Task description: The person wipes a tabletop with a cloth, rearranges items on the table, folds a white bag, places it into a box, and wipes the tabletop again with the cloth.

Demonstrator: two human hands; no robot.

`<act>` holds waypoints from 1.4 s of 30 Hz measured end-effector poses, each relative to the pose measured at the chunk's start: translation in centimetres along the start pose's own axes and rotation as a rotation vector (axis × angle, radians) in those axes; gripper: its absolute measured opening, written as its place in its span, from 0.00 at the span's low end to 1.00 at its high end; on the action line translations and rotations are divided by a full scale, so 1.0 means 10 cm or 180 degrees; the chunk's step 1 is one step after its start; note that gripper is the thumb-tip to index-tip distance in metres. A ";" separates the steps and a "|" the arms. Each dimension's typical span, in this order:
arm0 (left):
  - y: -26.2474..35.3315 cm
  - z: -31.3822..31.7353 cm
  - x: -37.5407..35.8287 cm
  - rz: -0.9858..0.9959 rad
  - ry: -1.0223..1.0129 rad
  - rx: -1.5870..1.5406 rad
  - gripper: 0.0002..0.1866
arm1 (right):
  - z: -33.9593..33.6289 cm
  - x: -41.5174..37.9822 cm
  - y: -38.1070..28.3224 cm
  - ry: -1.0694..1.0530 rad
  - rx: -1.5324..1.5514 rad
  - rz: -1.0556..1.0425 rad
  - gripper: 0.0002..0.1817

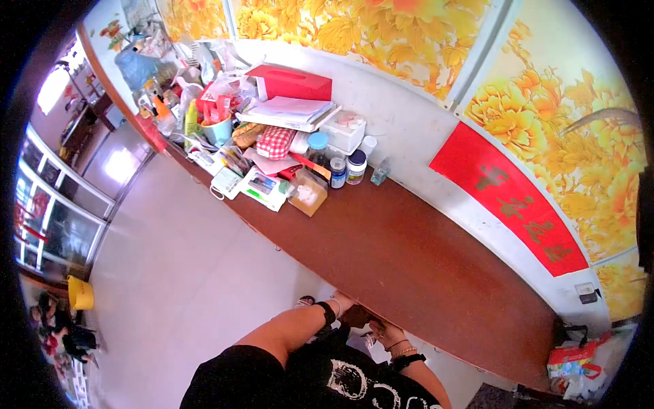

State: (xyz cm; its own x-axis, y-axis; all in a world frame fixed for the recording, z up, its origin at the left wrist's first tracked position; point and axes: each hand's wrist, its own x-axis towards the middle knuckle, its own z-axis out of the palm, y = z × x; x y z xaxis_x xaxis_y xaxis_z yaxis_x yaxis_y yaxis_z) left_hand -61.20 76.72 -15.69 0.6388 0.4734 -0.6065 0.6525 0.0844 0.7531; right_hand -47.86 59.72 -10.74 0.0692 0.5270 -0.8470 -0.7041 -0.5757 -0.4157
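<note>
At the near edge of the long brown table (402,252), both my hands are low and close together. My left hand (343,300) is at the left side of a small dark brown drawer (357,316) that juts out from under the tabletop, its fingers partly hidden. My right hand (387,334) is closed at the drawer's right side, fingers curled against it. What lies inside the drawer is too dark to make out. A black band and a bracelet show on each wrist.
Clutter crowds the table's far left: a small cardboard box (308,193), pill bottles (355,168), a red checkered pouch (276,142), stacked papers (289,110). Bags (575,365) sit at the right end. A yellow bucket (80,293) stands on the floor at left; people are nearby.
</note>
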 end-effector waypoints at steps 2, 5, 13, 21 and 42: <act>-0.02 0.07 0.04 0.0088 0.0306 -0.0503 0.30 | -0.02 0.13 0.09 0.0125 0.0215 -0.0263 0.17; -0.46 0.28 0.33 -0.0177 0.0138 -0.1507 0.30 | -0.06 0.25 0.15 -0.1579 0.1488 -0.0312 0.15; 0.21 -0.47 -0.27 -0.0846 -0.0435 -0.2338 0.21 | 0.52 0.29 0.26 -0.0050 0.1295 -0.0480 0.17; 0.11 -0.07 -0.19 -0.0655 -0.0238 -0.2891 0.17 | 0.55 0.18 0.17 0.0492 0.1101 -0.0514 0.15; 0.32 0.27 -0.39 0.0466 0.0913 -0.1320 0.14 | 0.24 0.00 -0.02 0.0484 0.0611 -0.0300 0.08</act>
State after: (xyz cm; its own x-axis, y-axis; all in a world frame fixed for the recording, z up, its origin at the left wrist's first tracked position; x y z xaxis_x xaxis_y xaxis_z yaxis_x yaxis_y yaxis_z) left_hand -60.53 72.80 -11.55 0.5360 0.7223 -0.4370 0.3114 0.3120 0.8976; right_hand -49.41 61.34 -9.86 0.2362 0.4643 -0.8536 -0.8097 -0.3916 -0.4370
